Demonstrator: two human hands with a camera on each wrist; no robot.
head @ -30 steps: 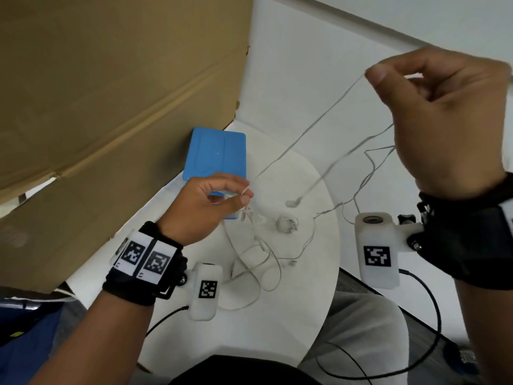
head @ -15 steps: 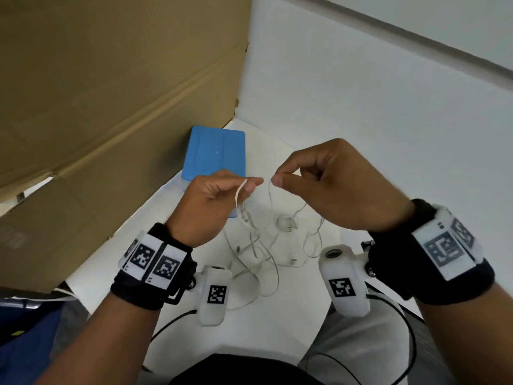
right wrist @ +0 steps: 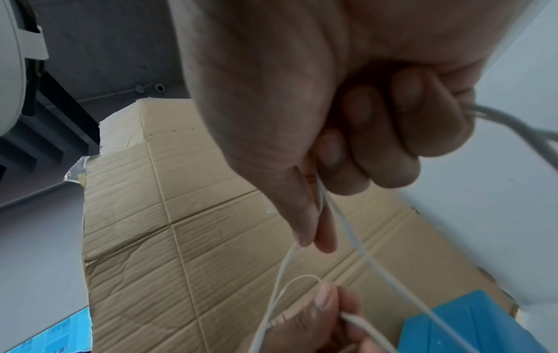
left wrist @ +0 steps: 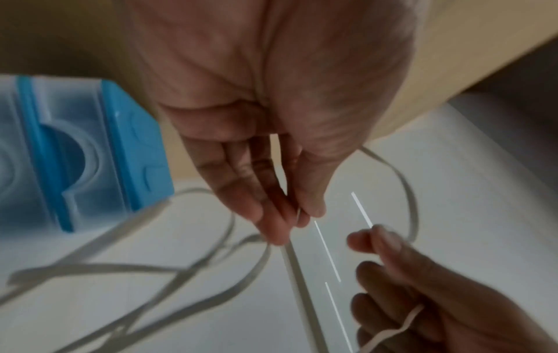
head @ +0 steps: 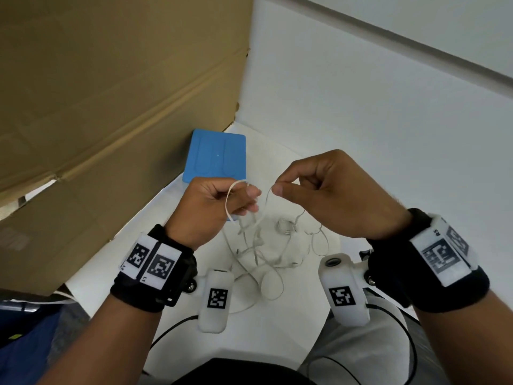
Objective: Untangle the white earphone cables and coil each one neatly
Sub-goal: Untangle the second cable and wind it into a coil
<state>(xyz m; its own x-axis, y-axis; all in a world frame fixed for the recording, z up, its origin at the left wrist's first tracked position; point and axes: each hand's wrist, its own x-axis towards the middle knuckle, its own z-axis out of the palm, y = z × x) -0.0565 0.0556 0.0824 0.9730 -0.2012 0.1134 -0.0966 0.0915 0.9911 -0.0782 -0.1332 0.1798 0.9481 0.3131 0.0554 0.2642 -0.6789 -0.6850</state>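
White earphone cables (head: 261,254) lie in a loose tangle on the round white table (head: 277,329), with a small coiled bundle (head: 285,226) among them. My left hand (head: 216,207) is raised above the tangle and pinches a loop of cable (head: 229,201) between thumb and fingers (left wrist: 281,222). My right hand (head: 327,195) is close beside it, pinching another stretch of the same white cable (right wrist: 286,267) between thumb and forefinger (right wrist: 302,227). Strands hang from both hands down to the tangle.
A blue case (head: 216,157) lies on the table just behind my left hand. A large cardboard sheet (head: 111,107) stands along the left side. White wall panels (head: 361,107) close off the back. The table edge curves at the right, near my lap.
My right hand has come down from high on the right to just beside my left hand. The taut strands have gone slack, and a loop now stands in my left fingers.
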